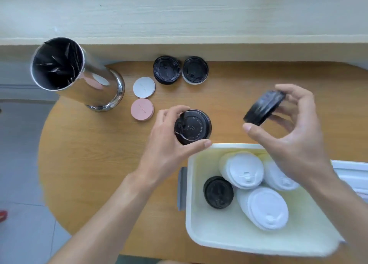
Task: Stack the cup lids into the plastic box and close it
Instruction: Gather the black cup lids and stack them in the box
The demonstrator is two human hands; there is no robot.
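Note:
My left hand [167, 142] grips a stack of black cup lids [192, 127] just beyond the far left corner of the white plastic box [194, 222]. My right hand [298, 130] holds a second stack of black lids [263, 107], tilted on edge, above the box's far rim. Inside the box lie three stacks of white lids [247, 172] and one black stack [218, 192]. Two more black lid stacks [166, 69] [195, 70] rest on the table at the back. The box's lid [350, 172] lies to the right, partly hidden by my right arm.
A shiny metal bin [79, 74] with a black liner stands at the back left of the round wooden table [99, 154]. A white round coaster stack [144, 87] and a pink one [142, 109] lie beside it. A pale wooden ledge runs along the back.

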